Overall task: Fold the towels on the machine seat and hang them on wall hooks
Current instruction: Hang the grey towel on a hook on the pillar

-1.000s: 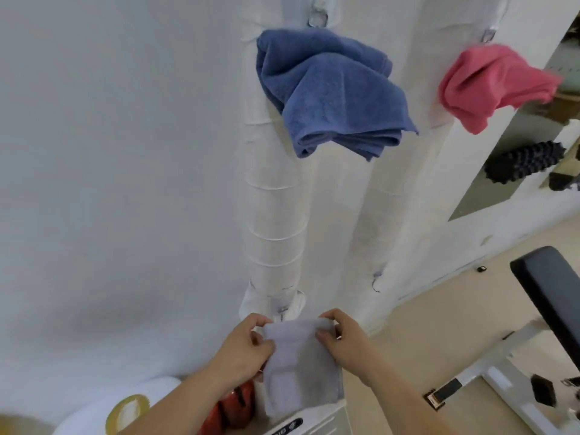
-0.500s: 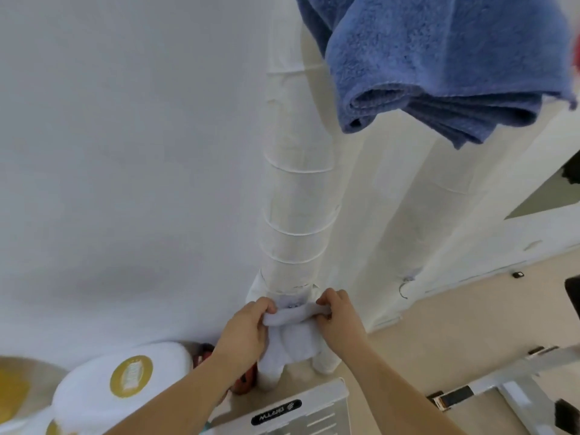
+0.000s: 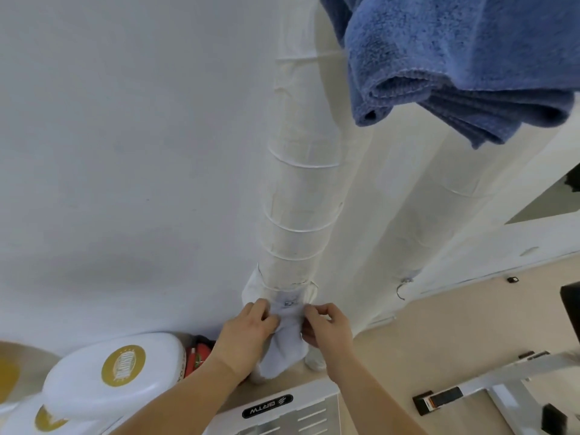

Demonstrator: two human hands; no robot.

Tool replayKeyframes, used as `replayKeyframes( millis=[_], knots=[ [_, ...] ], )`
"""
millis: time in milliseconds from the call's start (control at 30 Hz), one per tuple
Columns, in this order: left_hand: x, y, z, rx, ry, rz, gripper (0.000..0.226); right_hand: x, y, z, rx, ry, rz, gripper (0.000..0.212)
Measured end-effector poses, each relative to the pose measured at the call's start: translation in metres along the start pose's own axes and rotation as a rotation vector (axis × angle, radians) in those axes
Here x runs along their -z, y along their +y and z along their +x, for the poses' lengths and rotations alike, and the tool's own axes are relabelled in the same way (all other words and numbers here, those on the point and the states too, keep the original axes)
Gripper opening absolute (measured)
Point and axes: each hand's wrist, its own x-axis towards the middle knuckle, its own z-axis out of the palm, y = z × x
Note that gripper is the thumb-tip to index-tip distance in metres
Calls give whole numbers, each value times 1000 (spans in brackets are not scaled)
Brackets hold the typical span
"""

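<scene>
Head view. The pale towel (image 3: 284, 343) hangs against the lower end of the near wrapped pipe (image 3: 301, 199), low in the centre of the scene. Its upper edge is bunched just under a small metal hook (image 3: 288, 303) on the pipe; whether the cloth is caught on the hook cannot be told. The rest of the towel drops in a narrow fold towards the floor (image 3: 439, 340).

The left hand (image 3: 248, 331) is on the left side of the towel, fingers curled and gripping its upper left edge. The right hand (image 3: 326, 331) is on the right side, fingers curled and pinching the upper right edge. The towel lies directly between the two hands, touching both.

A folded blue towel (image 3: 455, 58) hangs high at upper right, well apart from the hands. A second wrapped pipe (image 3: 408, 199) stands to the right, with a wire hook (image 3: 401, 288) near its base.

At lower left are white tubs with gold labels (image 3: 116, 368) and a red object (image 3: 197, 356) just behind the left forearm. A white machine frame (image 3: 266, 411) is nearest, below the hands.
</scene>
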Motion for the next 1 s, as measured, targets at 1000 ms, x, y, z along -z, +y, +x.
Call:
replayKeyframes(
  millis=[1000],
  knots=[
    [-10,40,-15,172,-41,-157,66,14,12,-5,352,-284,-857,69]
  ],
)
